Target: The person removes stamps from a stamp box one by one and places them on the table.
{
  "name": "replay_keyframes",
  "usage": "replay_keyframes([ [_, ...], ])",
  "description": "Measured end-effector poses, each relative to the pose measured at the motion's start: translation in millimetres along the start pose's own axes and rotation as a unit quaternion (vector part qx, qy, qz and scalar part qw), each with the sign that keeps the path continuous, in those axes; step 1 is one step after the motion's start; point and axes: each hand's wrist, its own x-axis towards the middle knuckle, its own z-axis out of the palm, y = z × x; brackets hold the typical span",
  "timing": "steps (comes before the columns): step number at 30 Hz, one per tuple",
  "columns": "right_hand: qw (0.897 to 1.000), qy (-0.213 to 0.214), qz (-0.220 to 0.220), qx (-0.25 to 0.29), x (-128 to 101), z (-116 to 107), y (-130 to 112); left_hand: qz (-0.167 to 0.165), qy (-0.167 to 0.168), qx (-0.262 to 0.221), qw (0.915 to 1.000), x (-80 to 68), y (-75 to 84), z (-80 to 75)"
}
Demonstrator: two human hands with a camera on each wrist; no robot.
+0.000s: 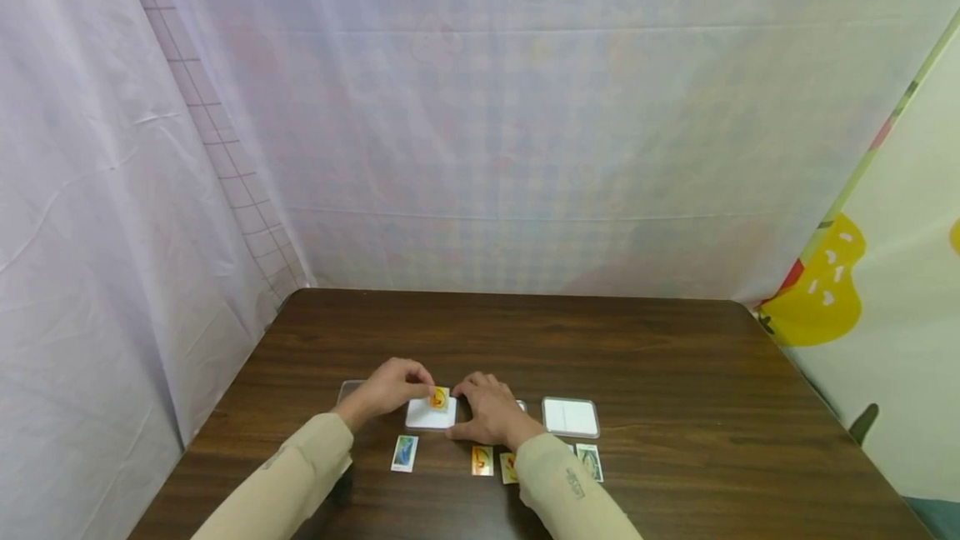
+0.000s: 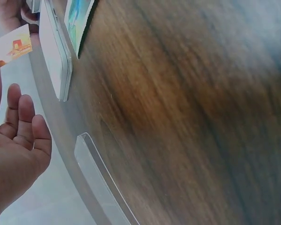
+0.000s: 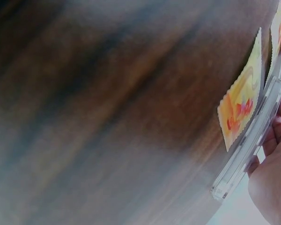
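**A:** What lay nearest in the head view?

**B:** Two beige sleeves, then a row of small cards along the near part of the wooden table (image 1: 675,373): a blue-green card (image 1: 404,452) on the left, an orange card (image 1: 482,460) in the middle, and a green card (image 1: 589,462) on the right. Just beyond them the left hand (image 1: 386,390) pinched a small orange-and-yellow card (image 1: 439,398) over the far right corner of a white card case (image 1: 431,415). The right hand (image 1: 491,411) lay just right of that case, fingers curled down at its edge. A second white case (image 1: 571,417) sat further right, apart from both hands. White sheeting closed off the far side and the left.

**A:** And the left wrist view?

**B:** The left hand's palm (image 2: 16,154) filled the near corner, three fingers straight and relaxed. The orange-and-yellow card (image 2: 13,45) stood above them; the fingertips pinching it were out of frame. Beside it were the white card case (image 2: 56,51) on edge, the blue-green card (image 2: 79,18), and a clear lid (image 2: 96,180) flat on the wood.

**A:** The right wrist view?

**B:** Mostly blurred wood. At the right edge the right hand (image 3: 271,173) curled its fingers round the rim of a clear case (image 3: 248,150), with a zigzag-edged orange card (image 3: 241,108) lying just beside it on the table.
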Motion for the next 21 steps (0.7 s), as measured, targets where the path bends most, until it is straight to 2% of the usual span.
replay_keyframes([
  [21,1.000,-0.003,0.001,-0.003,0.2,0.3,0.7,-0.007,0.007,0.003,0.9999,-13.3,-3.3,-10.3],
])
